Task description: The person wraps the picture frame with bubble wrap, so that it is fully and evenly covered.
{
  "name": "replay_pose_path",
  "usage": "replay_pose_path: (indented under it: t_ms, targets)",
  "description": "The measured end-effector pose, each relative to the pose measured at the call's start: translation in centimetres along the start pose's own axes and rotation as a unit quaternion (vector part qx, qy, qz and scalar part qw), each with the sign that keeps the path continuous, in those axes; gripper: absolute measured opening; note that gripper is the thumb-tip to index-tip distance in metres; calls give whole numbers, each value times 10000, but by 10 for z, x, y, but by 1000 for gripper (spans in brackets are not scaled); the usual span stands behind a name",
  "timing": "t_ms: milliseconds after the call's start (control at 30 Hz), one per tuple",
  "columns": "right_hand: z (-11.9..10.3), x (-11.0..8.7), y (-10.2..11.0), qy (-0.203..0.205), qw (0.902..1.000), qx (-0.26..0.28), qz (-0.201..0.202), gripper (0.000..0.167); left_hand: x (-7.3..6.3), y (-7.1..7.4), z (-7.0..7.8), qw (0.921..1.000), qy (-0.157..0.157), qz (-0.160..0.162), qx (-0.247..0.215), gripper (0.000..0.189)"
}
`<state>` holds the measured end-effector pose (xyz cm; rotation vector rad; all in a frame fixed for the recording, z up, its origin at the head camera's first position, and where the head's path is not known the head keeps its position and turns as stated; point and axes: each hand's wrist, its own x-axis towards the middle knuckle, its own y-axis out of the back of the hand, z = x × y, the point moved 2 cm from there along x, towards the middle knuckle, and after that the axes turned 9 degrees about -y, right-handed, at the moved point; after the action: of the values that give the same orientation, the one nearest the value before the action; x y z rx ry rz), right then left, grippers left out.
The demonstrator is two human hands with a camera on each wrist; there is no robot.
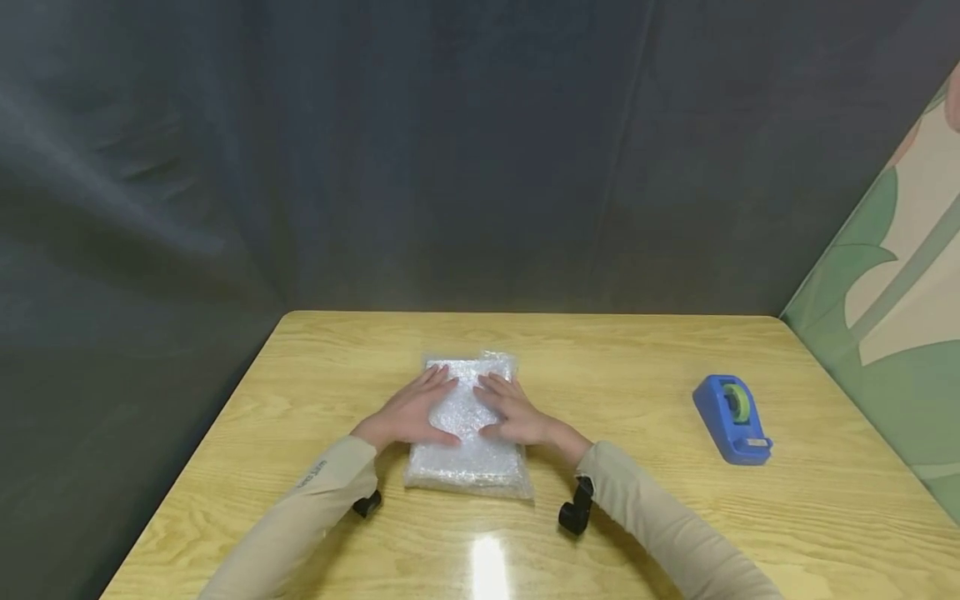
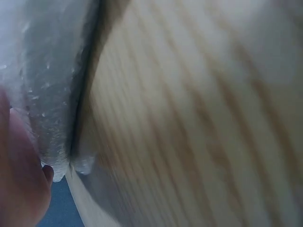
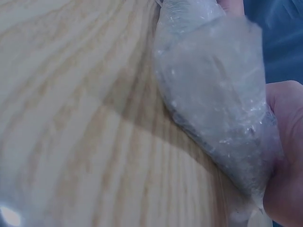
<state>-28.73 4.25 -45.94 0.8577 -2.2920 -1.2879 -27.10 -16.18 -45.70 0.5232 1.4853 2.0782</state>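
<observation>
A flat rectangular bundle in clear bubble wrap (image 1: 467,417) lies on the wooden table in front of me. Across its left side rests my left hand (image 1: 415,410), fingers spread and pointing away. My right hand (image 1: 516,414) lies on the right side in the same way, thumb toward the middle. What the wrap encloses cannot be made out. The left wrist view has the wrap's edge (image 2: 52,85) beside part of the hand (image 2: 23,175). In the right wrist view a loose, folded end of wrap (image 3: 213,90) bulges out beside the hand (image 3: 289,151).
A blue tape dispenser (image 1: 731,419) with a greenish roll of tape stands on the right part of the table (image 1: 622,375). Dark curtains (image 1: 450,158) hang behind and at the left. A leaf-patterned panel (image 1: 900,317) borders the right side.
</observation>
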Motion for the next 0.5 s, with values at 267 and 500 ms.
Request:
replay_pose_path:
  t_ms: [267,500]
  targets:
    - [5,1,0,68,9999,-83,8,70,7,3,8,9986,129,-388,327,108]
    - [9,3,3,243,9992,13,315,69,14,2,2,9987,297,-368,162,110]
